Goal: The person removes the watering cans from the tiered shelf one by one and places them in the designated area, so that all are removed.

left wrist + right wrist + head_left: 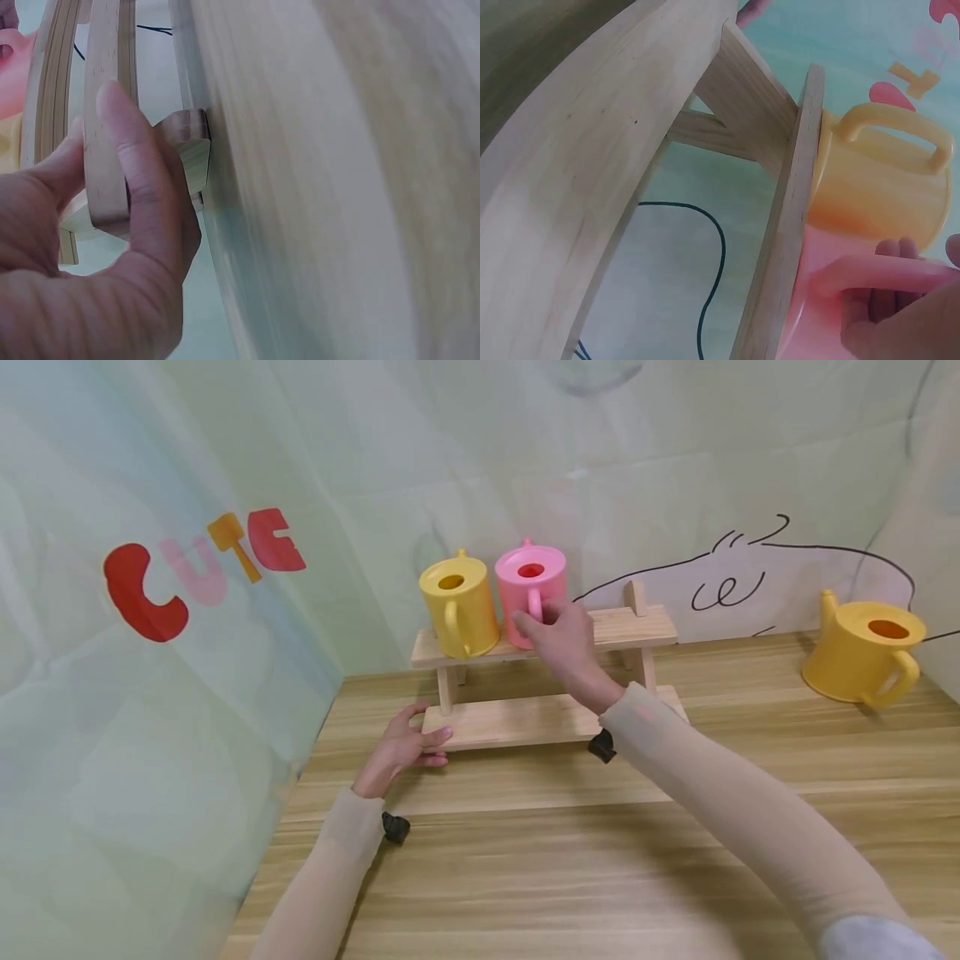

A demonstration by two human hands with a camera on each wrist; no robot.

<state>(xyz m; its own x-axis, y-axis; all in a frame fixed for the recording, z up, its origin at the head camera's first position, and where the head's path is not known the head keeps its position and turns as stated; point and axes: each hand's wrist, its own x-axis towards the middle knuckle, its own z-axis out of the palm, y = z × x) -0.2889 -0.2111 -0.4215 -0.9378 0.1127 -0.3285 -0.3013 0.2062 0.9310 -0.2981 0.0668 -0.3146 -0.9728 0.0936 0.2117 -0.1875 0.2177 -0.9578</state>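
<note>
A two-tier wooden stand (517, 720) holds a yellow watering can (477, 614) and a pink watering can (513, 593), side by side on its upper board. My right hand (568, 643) grips the pink can's handle, its fingers curled through the loop in the right wrist view. The pink can's base meets the upper board. At the left end of the lower board, my left hand (405, 745) holds the wood between thumb and fingers, as the left wrist view also shows. Both cans on the stand have their handles turned towards me.
Another yellow watering can (843, 652) stands on the wood-grain table (525, 877) at the right, spout to the left. Behind the stand hangs a pale printed cloth (420, 452) with coloured letters and line drawings. A small upright wooden piece (637, 597) rises from the upper board.
</note>
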